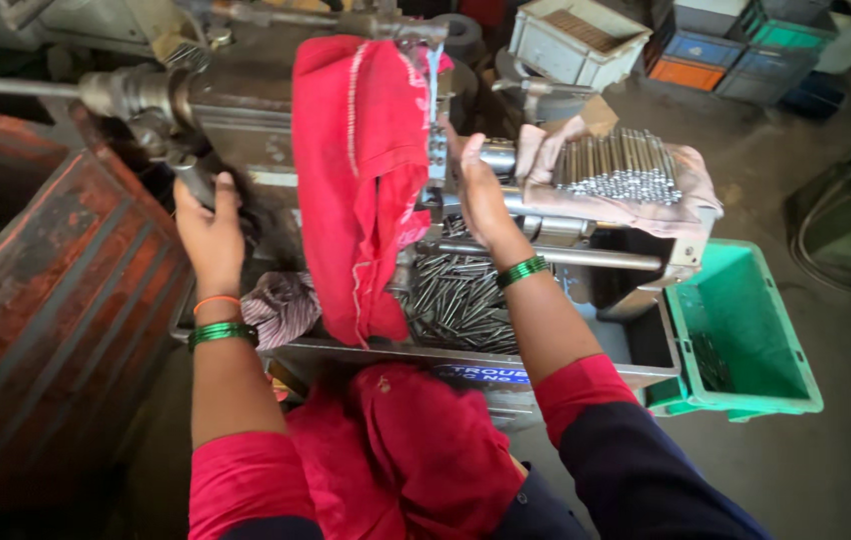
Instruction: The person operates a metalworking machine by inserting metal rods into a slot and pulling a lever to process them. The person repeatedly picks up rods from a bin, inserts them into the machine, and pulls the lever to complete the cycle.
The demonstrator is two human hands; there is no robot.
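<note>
Red garment (406, 450) lowest, left hand (208, 225) raised gripping dark lever (191, 175), right hand (481, 195) closed on machine part (496, 158)

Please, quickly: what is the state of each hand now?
Left hand: closed on a dark lever of the machine.
Right hand: reaching to the machine behind the red cloth; grip cannot be told.

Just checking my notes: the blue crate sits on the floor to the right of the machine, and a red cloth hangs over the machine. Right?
Not quite: in the head view the crate on the floor is green, not blue. The red cloth does hang over the machine.
</note>
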